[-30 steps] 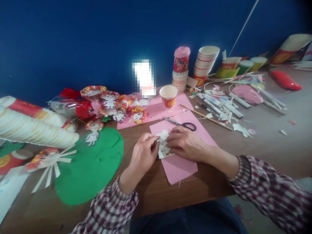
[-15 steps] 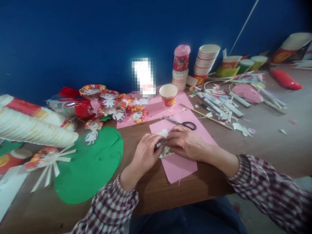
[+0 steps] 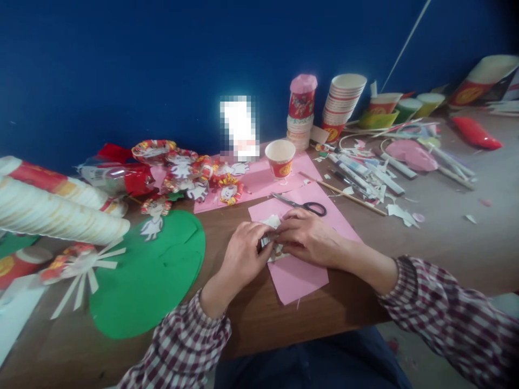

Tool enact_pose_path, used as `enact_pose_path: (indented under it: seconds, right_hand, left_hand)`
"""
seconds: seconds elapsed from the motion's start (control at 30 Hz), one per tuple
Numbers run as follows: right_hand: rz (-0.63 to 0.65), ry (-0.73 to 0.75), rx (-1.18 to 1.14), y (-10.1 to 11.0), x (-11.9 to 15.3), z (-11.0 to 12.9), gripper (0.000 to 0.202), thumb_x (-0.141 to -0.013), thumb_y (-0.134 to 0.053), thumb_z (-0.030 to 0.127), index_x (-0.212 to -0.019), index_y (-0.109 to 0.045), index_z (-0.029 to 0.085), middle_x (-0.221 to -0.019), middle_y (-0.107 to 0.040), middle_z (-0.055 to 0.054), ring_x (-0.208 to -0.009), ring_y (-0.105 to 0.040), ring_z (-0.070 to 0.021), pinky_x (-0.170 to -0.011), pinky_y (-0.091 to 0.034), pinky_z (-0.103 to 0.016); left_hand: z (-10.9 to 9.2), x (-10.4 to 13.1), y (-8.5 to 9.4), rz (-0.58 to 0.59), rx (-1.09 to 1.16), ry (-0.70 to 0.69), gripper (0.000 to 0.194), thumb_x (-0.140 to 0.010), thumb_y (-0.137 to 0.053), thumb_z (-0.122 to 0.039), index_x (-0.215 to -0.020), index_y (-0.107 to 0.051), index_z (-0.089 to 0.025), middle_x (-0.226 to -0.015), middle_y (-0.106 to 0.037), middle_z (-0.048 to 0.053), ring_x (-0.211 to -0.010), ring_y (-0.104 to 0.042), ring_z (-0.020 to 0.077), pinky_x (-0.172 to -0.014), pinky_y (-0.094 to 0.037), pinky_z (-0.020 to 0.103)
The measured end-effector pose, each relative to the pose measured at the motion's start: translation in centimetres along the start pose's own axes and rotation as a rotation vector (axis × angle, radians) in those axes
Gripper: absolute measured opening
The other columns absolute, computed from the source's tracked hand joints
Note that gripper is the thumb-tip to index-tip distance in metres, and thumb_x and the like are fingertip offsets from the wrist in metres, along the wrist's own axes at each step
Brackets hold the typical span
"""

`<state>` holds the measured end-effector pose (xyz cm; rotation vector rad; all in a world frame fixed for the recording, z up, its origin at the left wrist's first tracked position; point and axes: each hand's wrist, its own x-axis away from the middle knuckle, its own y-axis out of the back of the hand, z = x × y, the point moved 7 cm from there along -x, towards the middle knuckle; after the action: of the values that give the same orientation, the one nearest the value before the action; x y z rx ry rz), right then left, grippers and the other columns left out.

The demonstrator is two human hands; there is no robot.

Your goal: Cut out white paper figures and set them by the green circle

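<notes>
Over the near pink paper sheet (image 3: pixel 302 281), my left hand (image 3: pixel 245 254) and my right hand (image 3: pixel 310 237) meet with fingers bent and closed. A small dark-and-white object (image 3: pixel 264 241) shows between the left thumb and fingers; its kind is hard to make out. Between and under the fingertips is a whitish paper piece (image 3: pixel 272 220) with some printing, mostly covered; my right fingers press together on it. Black-handled scissors (image 3: pixel 314 208) lie just beyond the right hand. A red-and-white paper cup (image 3: pixel 280 161) stands farther back on another pink sheet (image 3: pixel 255 186).
Green paper ovals (image 3: pixel 150 286) and lying cup stacks (image 3: pixel 60 208) occupy the left. Paper dolls (image 3: pixel 197 189) with red-and-yellow rings sit at the back. Upright cup stacks (image 3: pixel 344 105), markers (image 3: pixel 352 165), a wooden stick (image 3: pixel 352 199) and paper scraps cover the back right.
Hardly anything differs. The fingers have shifted very slightly around the small object and paper piece; both hands stay in the same place.
</notes>
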<state>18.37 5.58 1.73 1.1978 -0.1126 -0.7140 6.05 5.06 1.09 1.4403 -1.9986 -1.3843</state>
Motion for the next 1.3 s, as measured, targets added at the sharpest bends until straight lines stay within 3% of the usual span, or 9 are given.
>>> enact_pose_path:
  seconds: [0.17, 0.43, 0.7, 0.83, 0.93, 1.03, 1.13, 1.3]
  right_hand:
    - [-0.055, -0.013, -0.018, 0.2, 0.1, -0.1, 0.019, -0.088, -0.06, 0.024, -0.104, -0.069, 0.019, -0.102, -0.069, -0.006, -0.107, -0.052, -0.0239, -0.095, -0.04, -0.042]
    - [-0.114, -0.07, -0.007, 0.9, 0.0, -0.1, 0.016, -0.085, -0.062, 0.029, -0.092, -0.062, 0.014, -0.096, -0.064, -0.012, -0.098, -0.054, -0.0241, -0.086, -0.046, -0.038]
    - [-0.178, -0.05, -0.033, 2.2, 0.2, -0.3, 0.016, -0.085, -0.063, 0.029, -0.095, -0.061, 0.017, -0.093, -0.066, -0.009, -0.1, -0.056, -0.024, -0.091, -0.045, -0.041]
    - [-0.327, -0.195, -0.118, 4.6, 0.7, -2.1, 0.014, -0.084, -0.063, 0.022, -0.098, -0.062, 0.018, -0.094, -0.069, -0.008, -0.094, -0.06, -0.0215, -0.088, -0.046, -0.038]
    - [-0.41, -0.363, -0.201, 6.1, 1.6, -3.3, 0.012, -0.085, -0.06, 0.021, -0.096, -0.064, 0.016, -0.092, -0.069, -0.006, -0.084, -0.062, -0.018, -0.076, -0.049, -0.031]
    - [-0.4, -0.45, -0.243, 6.7, 2.6, -3.5, 0.014, -0.088, -0.056, 0.023, -0.095, -0.065, 0.016, -0.087, -0.069, -0.005, -0.075, -0.063, -0.0154, -0.067, -0.049, -0.027]
    - [-0.367, -0.467, -0.234, 7.0, 3.5, -3.7, 0.013, -0.088, -0.056, 0.024, -0.094, -0.065, 0.017, -0.089, -0.07, -0.005, -0.079, -0.064, -0.0164, -0.069, -0.049, -0.027]
    - [-0.253, -0.494, -0.011, 7.6, 5.5, -5.3, 0.015, -0.089, -0.054, 0.026, -0.097, -0.065, 0.018, -0.093, -0.07, -0.005, -0.082, -0.064, -0.0181, -0.074, -0.048, -0.03]
  left_hand:
    - [-0.1, 0.0, 0.0, 0.013, -0.01, -0.006, 0.022, -0.08, -0.06, -0.017, -0.102, -0.061, -0.02, -0.098, -0.066, 0.006, -0.094, -0.057, 0.022, -0.084, -0.044, 0.037]
    - [0.0, 0.0, -0.1, 0.018, 0.008, 0.008, 0.028, -0.076, -0.062, -0.012, -0.103, -0.061, -0.02, -0.097, -0.066, 0.005, -0.091, -0.056, 0.0215, -0.083, -0.043, 0.037]
    - [0.2, -0.1, -0.3, 0.033, 0.034, 0.011, 0.018, -0.079, -0.061, -0.015, -0.095, -0.067, -0.022, -0.092, -0.066, 0.004, -0.088, -0.057, 0.0196, -0.081, -0.043, 0.035]
    - [0.2, 0.0, -0.3, 0.004, 0.032, -0.011, 0.014, -0.08, -0.061, -0.017, -0.091, -0.07, -0.021, -0.096, -0.068, 0.005, -0.092, -0.058, 0.0201, -0.084, -0.044, 0.037]
    - [0.2, 0.0, -0.2, -0.001, 0.033, -0.018, 0.014, -0.08, -0.062, -0.018, -0.091, -0.07, -0.021, -0.096, -0.068, 0.006, -0.092, -0.059, 0.0206, -0.085, -0.045, 0.038]
    - [0.2, 0.1, -0.2, -0.006, 0.03, -0.021, 0.014, -0.08, -0.062, -0.018, -0.091, -0.07, -0.022, -0.094, -0.068, 0.006, -0.092, -0.059, 0.0206, -0.084, -0.046, 0.038]
    - [0.2, 0.1, -0.2, -0.016, 0.025, -0.038, 0.015, -0.08, -0.062, -0.017, -0.092, -0.07, -0.022, -0.095, -0.068, 0.006, -0.092, -0.059, 0.0206, -0.084, -0.046, 0.038]
    - [0.2, 0.1, -0.2, -0.027, 0.019, -0.045, 0.014, -0.08, -0.062, -0.018, -0.09, -0.07, -0.022, -0.095, -0.068, 0.005, -0.092, -0.059, 0.0206, -0.084, -0.046, 0.038]
